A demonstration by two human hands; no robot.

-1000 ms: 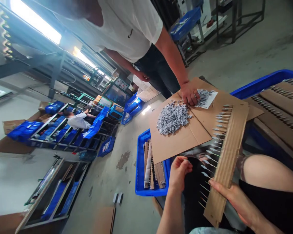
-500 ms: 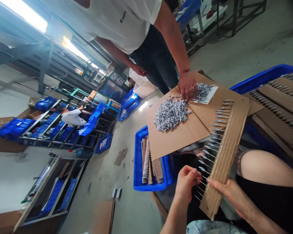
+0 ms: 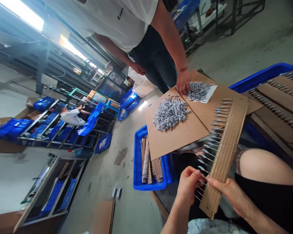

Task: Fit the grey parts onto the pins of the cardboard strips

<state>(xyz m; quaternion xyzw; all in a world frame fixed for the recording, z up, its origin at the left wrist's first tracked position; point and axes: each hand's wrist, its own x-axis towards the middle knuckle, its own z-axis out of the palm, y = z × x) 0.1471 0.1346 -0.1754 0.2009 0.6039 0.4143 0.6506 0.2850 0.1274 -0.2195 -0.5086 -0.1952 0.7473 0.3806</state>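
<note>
Pin-studded cardboard strip (image 3: pixel 223 156) in hands (image 3: pixel 188 186)

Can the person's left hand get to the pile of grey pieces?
Probably yes: nothing stands between the left hand and the pile of grey pieces on the cardboard sheet; the pin-studded cardboard strip lies off to its side.

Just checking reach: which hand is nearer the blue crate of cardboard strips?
Left hand, beside the blue crate; right hand farther off, holding the pinned cardboard strip.
</note>
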